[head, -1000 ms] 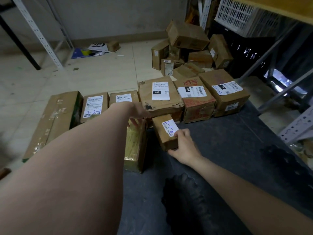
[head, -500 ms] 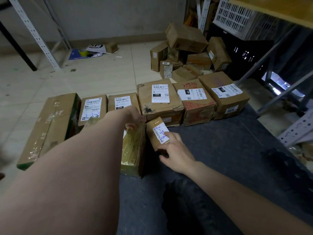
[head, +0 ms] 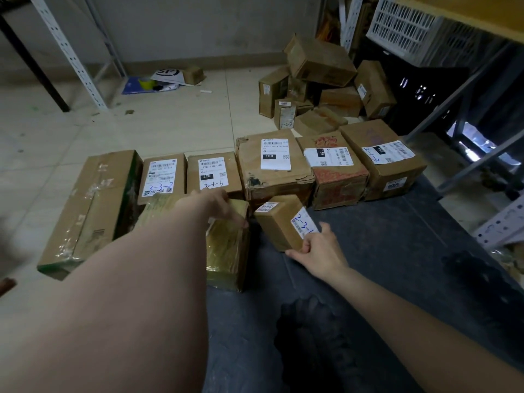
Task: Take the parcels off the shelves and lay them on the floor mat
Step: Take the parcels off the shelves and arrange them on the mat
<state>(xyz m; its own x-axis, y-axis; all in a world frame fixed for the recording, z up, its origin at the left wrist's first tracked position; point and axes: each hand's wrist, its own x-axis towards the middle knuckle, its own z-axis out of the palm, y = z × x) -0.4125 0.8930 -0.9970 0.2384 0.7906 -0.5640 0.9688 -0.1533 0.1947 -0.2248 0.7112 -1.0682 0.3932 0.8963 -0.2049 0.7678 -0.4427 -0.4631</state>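
On the dark grey floor mat (head: 397, 251) a small brown box (head: 279, 225) marked "2-3" stands tilted. My right hand (head: 319, 251) pinches its near corner by the white label. My left hand (head: 215, 205) grips the far end of a tape-wrapped yellowish parcel (head: 226, 256) lying just left of the small box. Behind them a row of parcels lines the mat's far edge: a long box (head: 93, 208), a "3-3-2" box (head: 161, 177), a "220" box (head: 212, 171), a "150" box (head: 275, 163), a red-printed box (head: 334, 171) and a "2-1-3" box (head: 388, 160).
A loose pile of cardboard boxes (head: 320, 86) lies on the tiled floor at the back. A white crate (head: 411, 29) sits on the shelf at upper right, with grey shelf struts (head: 482, 143) below. A white shelf upright (head: 71, 52) and floor litter (head: 158, 80) are at back left.
My right hand nudged the small box left toward the taped parcel, then back right, turning it so that it stands more tilted. My left hand stayed on the taped parcel.
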